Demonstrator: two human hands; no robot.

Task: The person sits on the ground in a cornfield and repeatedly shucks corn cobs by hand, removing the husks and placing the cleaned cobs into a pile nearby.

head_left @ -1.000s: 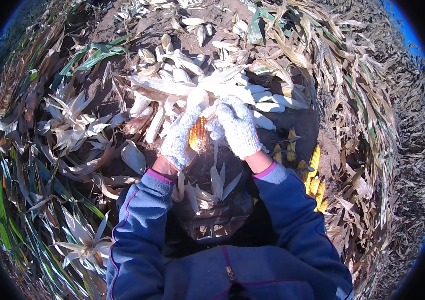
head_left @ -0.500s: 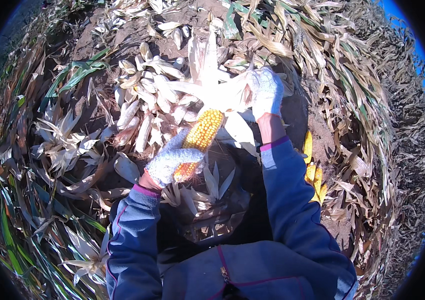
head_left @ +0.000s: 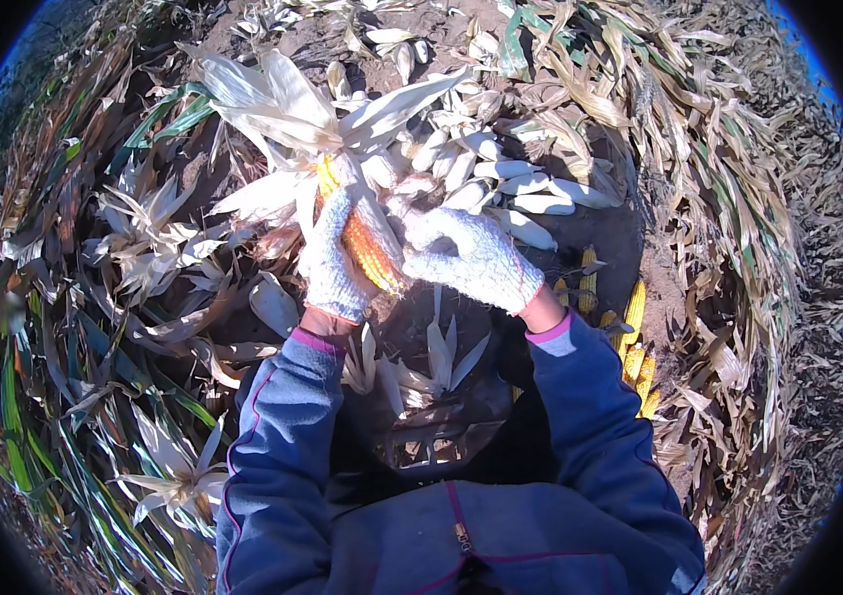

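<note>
My left hand (head_left: 335, 268), in a white knit glove, is closed around an ear of corn (head_left: 372, 256) tilted with its far end to the left. Orange-yellow kernels show along the ear. Pale dry husk leaves (head_left: 292, 119) fan out at its far end, and one strip of husk lies along its right side. My right hand (head_left: 481, 260), gloved the same way, is at the near right side of the ear. Its thumb and forefinger are curved with a gap between them, the tips beside the husk strip. Whether they touch it is hard to see.
Ears in pale husks (head_left: 515, 188) lie in a heap beyond my hands. Several bare yellow cobs (head_left: 634, 317) lie to my right. Dry stalks and leaves (head_left: 709, 198) are banked on the right; greener leaves (head_left: 15, 436) lie at the left. Loose husks (head_left: 431, 367) lie between my arms.
Both hands have come together round a partly husked ear. Earlier my left hand held a bare-looking cob lower down, while my right hand held husk farther away. The view has shifted left.
</note>
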